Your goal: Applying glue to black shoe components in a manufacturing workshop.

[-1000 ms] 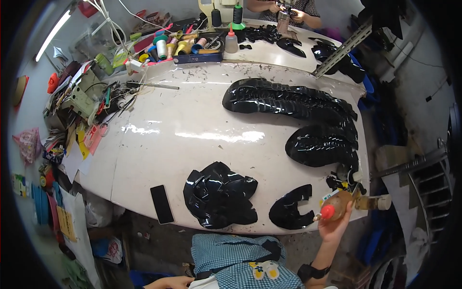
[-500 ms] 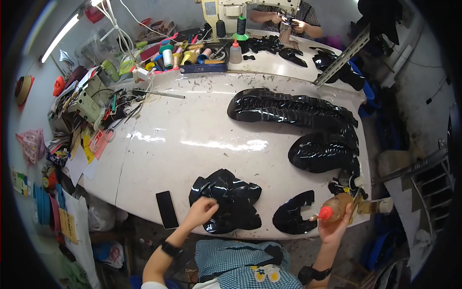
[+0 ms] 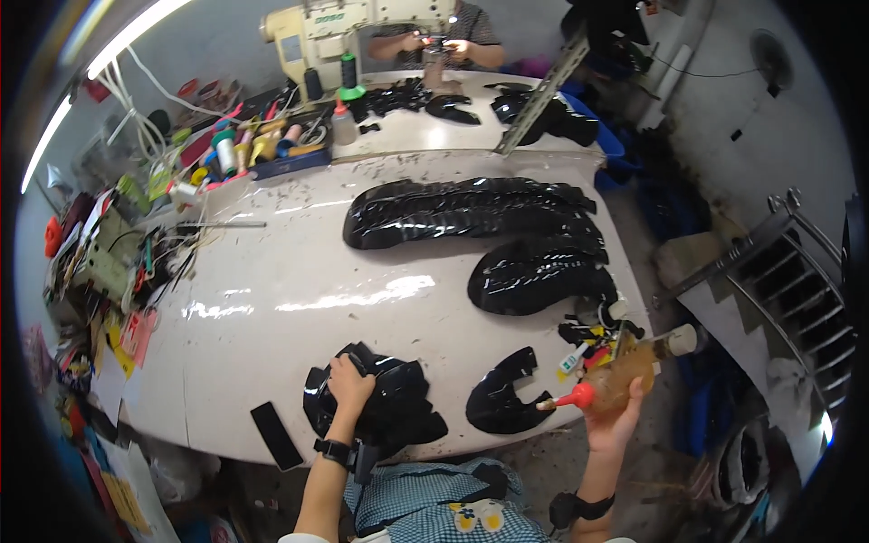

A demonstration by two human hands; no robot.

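Note:
My left hand [image 3: 351, 380] lies on a loose pile of glossy black cut pieces [image 3: 398, 403] at the table's front edge. Its fingers are bent round the edge of a top piece, and the fingertips are partly hidden. My right hand [image 3: 614, 427] grips a squeeze bottle [image 3: 623, 376] with amber-brown contents and a red nozzle cap, held tilted. The nozzle points left, just over the right end of a single curved, U-shaped glossy black piece [image 3: 493, 398] on the table. Left of the pile lies a black phone [image 3: 275, 436].
Overlapping rows of black pieces [image 3: 471, 213] and a shorter stack [image 3: 543, 279] lie at the right. Small bottles [image 3: 572, 360] clutter the right edge. A tray of thread spools [image 3: 290, 163], a sewing machine [image 3: 339, 27] and a co-worker's hands [image 3: 457, 50] are at the back.
My left hand has gone from above the pile down onto its top pieces. The bottle in my right hand has tipped, its nozzle now reaching toward the U-shaped piece. The view has shifted right.

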